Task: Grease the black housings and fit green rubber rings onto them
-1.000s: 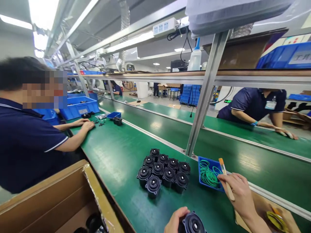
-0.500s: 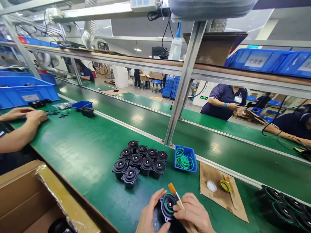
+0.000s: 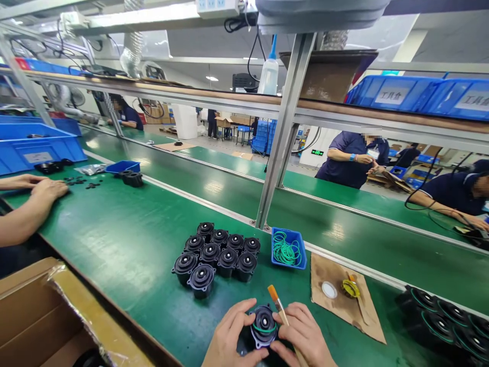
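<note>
Low in the view, my left hand (image 3: 229,336) and my right hand (image 3: 303,336) together grip one black round part (image 3: 263,326) with a green rubber ring around its top. A small wooden brush (image 3: 278,306) with orange bristles also sits in my right hand, pointing up and left. Just beyond, several identical black parts (image 3: 214,255) stand in a cluster on the green table (image 3: 133,239). A small blue tray (image 3: 288,248) of green rings sits to their right.
A brown paper sheet (image 3: 344,306) with a white cap and a yellow-green tin lies to the right. More ringed black parts (image 3: 446,321) sit at far right. An open cardboard box (image 3: 38,316) is at lower left. A co-worker's hands (image 3: 46,188) rest at left. A metal post (image 3: 282,132) rises behind.
My right hand came back from the blue tray to the black part, and a green ring now sits on it. My view swung right, off the co-worker.
</note>
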`<state>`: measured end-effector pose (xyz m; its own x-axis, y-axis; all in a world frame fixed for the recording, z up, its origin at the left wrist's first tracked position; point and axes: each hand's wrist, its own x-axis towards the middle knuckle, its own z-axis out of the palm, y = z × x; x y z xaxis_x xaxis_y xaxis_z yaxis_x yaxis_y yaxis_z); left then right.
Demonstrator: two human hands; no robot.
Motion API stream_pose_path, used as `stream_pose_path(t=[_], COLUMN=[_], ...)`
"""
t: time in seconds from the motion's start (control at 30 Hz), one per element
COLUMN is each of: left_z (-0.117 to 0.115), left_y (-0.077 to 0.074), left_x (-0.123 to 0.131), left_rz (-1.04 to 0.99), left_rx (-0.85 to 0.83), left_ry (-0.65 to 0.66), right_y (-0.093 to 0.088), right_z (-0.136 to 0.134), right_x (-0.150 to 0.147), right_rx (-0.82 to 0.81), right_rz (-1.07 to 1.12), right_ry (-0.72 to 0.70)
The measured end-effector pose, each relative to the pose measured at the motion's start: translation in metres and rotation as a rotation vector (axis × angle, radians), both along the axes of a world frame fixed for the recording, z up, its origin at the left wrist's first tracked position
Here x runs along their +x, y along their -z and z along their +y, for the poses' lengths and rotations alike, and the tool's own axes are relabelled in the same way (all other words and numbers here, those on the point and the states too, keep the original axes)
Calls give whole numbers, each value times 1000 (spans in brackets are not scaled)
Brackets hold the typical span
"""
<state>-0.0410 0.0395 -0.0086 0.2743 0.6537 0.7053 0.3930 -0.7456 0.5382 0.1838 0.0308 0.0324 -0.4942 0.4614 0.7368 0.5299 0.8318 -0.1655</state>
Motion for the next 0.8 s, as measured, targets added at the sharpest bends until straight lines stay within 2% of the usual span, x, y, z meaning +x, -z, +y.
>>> stream_pose_path(t=[0.17,0.3,0.37,0.47,0.53,0.6,0.67,0.73,0.8], left_z=[-3,-9,-15,-24,-28,-31,-32,-32,-29], left_y=[5,17,25,36,40,39,35,28,19], left_x=[1,7,14,26,32,35,34,31,26], left_rz=[-31,-93,-194,-372,-418,-408,-364,-307,-242], left_rx=[21,-62,-173,-437,-547,-533,-433,-298,-190], left_ry=[35,55,4,-116,-145,-167,-186,-173,-149], right_y=[-6,-5,-1,8,13,16,14,5,-7], right_z=[-3,-5,-7,-9,-10,-11,-12,-14,-16], right_x=[-2,-2,-1,1,1,-2,-5,-7,-4], right_rx=[101,110,114,118,112,85,61,5,-124], right_rz=[-38,-32,-26,-25,-32,-27,16,104,225], right_ry=[-14,-58,-70,-75,-92,-111,-133,-145,-118])
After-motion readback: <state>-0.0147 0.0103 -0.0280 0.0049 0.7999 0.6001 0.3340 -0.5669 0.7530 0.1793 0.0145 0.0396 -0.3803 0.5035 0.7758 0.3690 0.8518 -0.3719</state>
